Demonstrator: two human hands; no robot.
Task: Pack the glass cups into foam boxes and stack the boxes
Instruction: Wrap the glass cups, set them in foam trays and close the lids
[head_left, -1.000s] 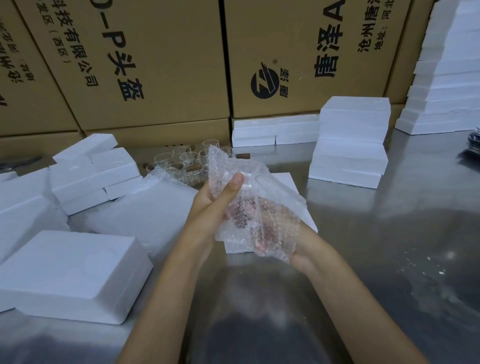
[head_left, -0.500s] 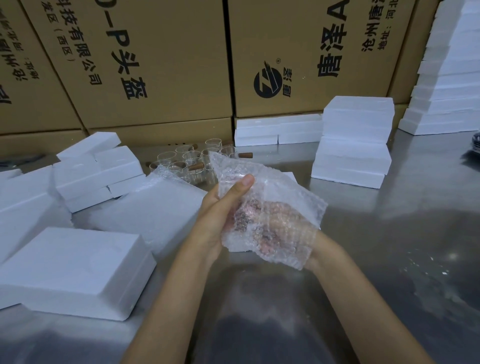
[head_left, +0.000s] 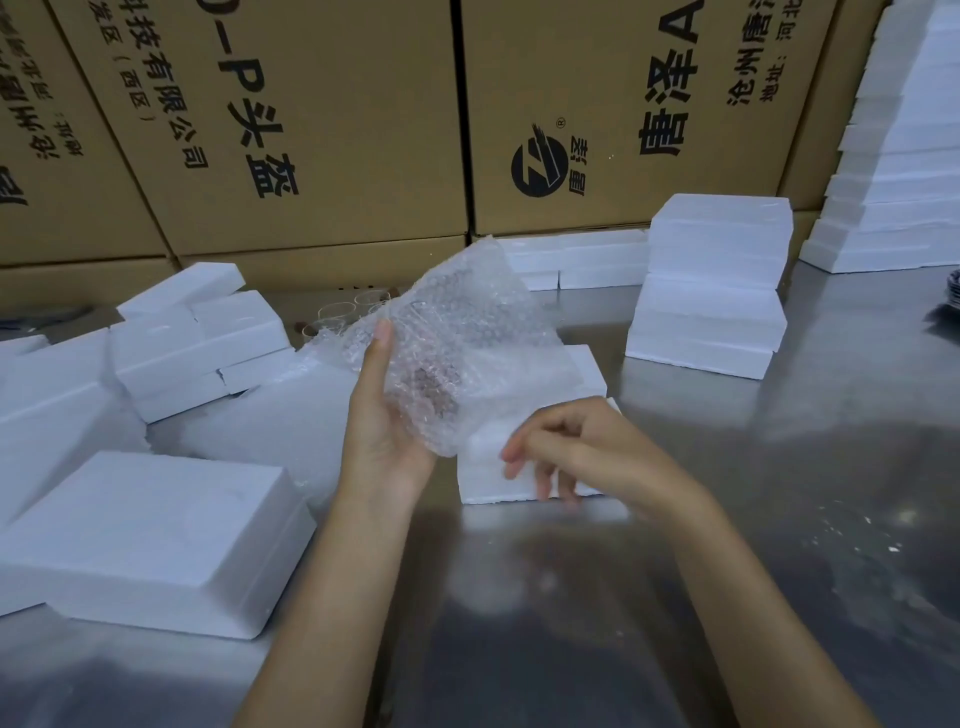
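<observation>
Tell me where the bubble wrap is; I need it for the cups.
The bubble wrap is centre of the head view, held up by the left hand, in front of the glass cups.

Two hands: the left hand (head_left: 382, 431) and the right hand (head_left: 576, 449). One sheet of bubble wrap (head_left: 467, 343). At least three cups (head_left: 337, 314) show at the far middle of the tabletop (head_left: 779, 493) (the wrap hides any others). Three cartons (head_left: 322, 130) stand along the far side. One foam box (head_left: 150, 535) lies near left, one (head_left: 524, 473) sits under the right hand, and about five foam pieces (head_left: 197, 343) are heaped at far left. Two low foam pieces (head_left: 582, 262) lie against the cartons. Two foam stacks: one of about four boxes (head_left: 711, 291) right of middle, one taller (head_left: 904, 156) at far right, its count unclear.
</observation>
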